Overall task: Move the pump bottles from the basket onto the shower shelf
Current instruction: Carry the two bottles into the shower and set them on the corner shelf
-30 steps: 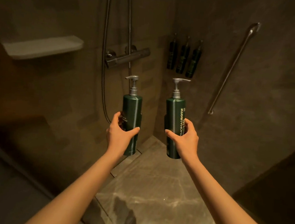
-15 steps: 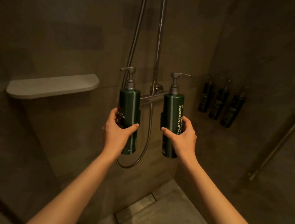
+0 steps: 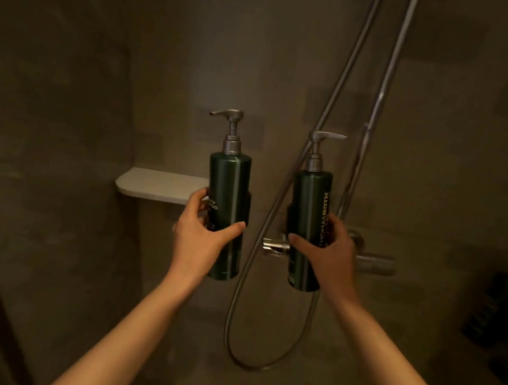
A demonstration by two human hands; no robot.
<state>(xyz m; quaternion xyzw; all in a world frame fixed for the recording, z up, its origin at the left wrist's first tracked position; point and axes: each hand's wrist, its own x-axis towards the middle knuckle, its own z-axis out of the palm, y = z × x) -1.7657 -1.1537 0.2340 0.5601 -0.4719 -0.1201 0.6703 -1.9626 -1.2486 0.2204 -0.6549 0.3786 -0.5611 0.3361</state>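
Two dark green pump bottles with silver pumps are held upright in front of the shower wall. My left hand (image 3: 204, 237) grips the left bottle (image 3: 229, 184) around its middle. My right hand (image 3: 327, 254) grips the right bottle (image 3: 310, 203), whose label reads THOMAS ROTH. The pale shower shelf (image 3: 158, 185) juts from the wall just left of and behind the left bottle, at about the height of my left hand. The shelf's right end is hidden by that bottle. No basket is in view.
A metal shower hose (image 3: 274, 225) loops down between and below the bottles. The riser rail (image 3: 385, 81) rises behind the right bottle. The chrome mixer valve (image 3: 372, 261) sits behind my right hand. Dark wall-mounted bottles (image 3: 505, 321) show blurred at the right edge.
The view has swung left and closer to the wall. The shelf now lies directly behind the left bottle, and both bottles have moved toward it. The wall-mounted bottles have slid to the right edge.
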